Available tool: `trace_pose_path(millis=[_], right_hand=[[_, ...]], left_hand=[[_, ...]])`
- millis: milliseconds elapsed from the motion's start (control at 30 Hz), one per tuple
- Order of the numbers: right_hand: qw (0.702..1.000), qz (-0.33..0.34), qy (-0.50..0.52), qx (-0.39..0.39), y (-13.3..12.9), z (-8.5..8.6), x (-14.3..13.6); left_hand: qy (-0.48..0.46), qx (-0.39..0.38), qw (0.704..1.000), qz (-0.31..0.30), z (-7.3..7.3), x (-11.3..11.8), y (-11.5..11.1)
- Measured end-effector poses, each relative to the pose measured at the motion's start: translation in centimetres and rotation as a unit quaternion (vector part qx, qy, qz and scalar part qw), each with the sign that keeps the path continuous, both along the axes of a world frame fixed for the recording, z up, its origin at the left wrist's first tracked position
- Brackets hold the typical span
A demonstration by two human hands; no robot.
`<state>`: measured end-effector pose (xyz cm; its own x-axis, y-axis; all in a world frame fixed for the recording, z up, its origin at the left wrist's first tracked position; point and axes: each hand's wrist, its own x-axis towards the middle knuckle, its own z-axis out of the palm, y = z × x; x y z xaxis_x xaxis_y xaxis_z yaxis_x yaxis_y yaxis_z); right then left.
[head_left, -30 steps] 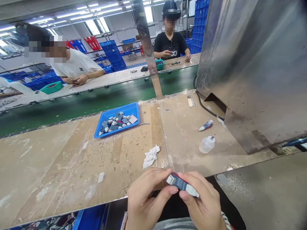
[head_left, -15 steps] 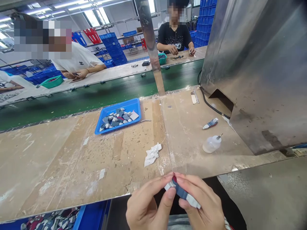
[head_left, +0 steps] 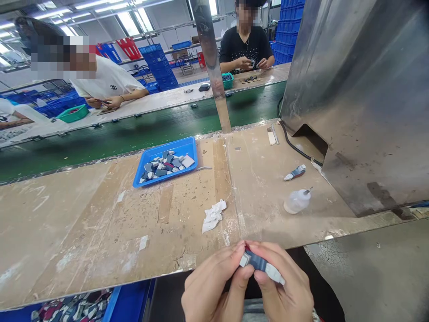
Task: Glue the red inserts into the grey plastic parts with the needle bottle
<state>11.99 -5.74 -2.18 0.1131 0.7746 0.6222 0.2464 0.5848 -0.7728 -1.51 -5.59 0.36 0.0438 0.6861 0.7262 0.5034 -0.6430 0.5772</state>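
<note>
Both hands (head_left: 248,286) still pinch the blue-grey part (head_left: 261,266).

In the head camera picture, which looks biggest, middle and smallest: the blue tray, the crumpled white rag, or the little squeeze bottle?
1. The flat blue plastic tray of small parts looks biggest.
2. The crumpled white rag and the small clear plastic squeeze bottle look much alike in size; I would not rank one above the other.

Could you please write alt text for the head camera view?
Both hands, left hand and right hand, pinch a small blue-and-white part at the near edge of a worn workbench. A blue tray of similar parts, a crumpled white cloth and a small squeeze bottle lie beyond.
</note>
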Motion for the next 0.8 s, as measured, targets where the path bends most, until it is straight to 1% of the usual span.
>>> trace_pose_path(millis=[33,100,200,267,333,367,400,467,533,567,600,667,800], right_hand=[[1.0,-0.009,0.005,0.0,0.2,0.1,-0.1],[1.0,-0.016,0.011,0.0,0.6,0.2,-0.3],[1.0,0.002,-0.012,-0.016,1.4,-0.2,0.0],[0.998,0.031,-0.048,-0.042,1.6,-0.7,0.8],[0.994,0.045,-0.082,-0.056,1.3,-1.4,2.1],[0.994,0.035,-0.089,-0.057,1.0,-1.7,3.0],[0.995,0.006,-0.085,-0.06,0.6,-2.2,4.0],[0.991,-0.098,-0.052,-0.073,0.1,-3.0,6.0],[0.973,-0.202,-0.008,-0.11,0.1,-3.5,7.8],[0.963,-0.232,0.011,-0.137,0.5,-3.6,8.4],[0.955,-0.245,0.025,-0.165,1.0,-3.5,8.9],[0.95,-0.221,0.035,-0.219,2.5,-3.0,9.3],[0.949,-0.132,0.001,-0.287,5.3,-1.5,8.6]], left_hand=[[0.015,0.008,1.0,0.005,-0.1,0.0,0.1],[0.038,-0.006,0.999,0.012,-0.3,-0.1,0.3],[0.058,-0.085,0.995,0.002,-0.4,-0.6,1.4],[0.078,-0.134,0.988,-0.02,-0.5,-1.0,2.6],[0.102,-0.149,0.983,-0.035,-0.6,-1.3,3.9],[0.115,-0.144,0.982,-0.042,-0.6,-1.4,4.6],[0.128,-0.133,0.981,-0.052,-0.7,-1.4,5.2],[0.15,-0.108,0.979,-0.082,-0.8,-1.3,6.2],[0.165,-0.1,0.974,-0.118,-1.0,-1.0,6.7],[0.17,-0.107,0.971,-0.129,-1.0,-0.8,6.8],[0.172,-0.117,0.969,-0.132,-1.1,-0.6,6.8],[0.172,-0.137,0.968,-0.123,-1.1,-0.1,6.5],[0.143,-0.162,0.975,-0.057,-1.6,0.7,5.7]])
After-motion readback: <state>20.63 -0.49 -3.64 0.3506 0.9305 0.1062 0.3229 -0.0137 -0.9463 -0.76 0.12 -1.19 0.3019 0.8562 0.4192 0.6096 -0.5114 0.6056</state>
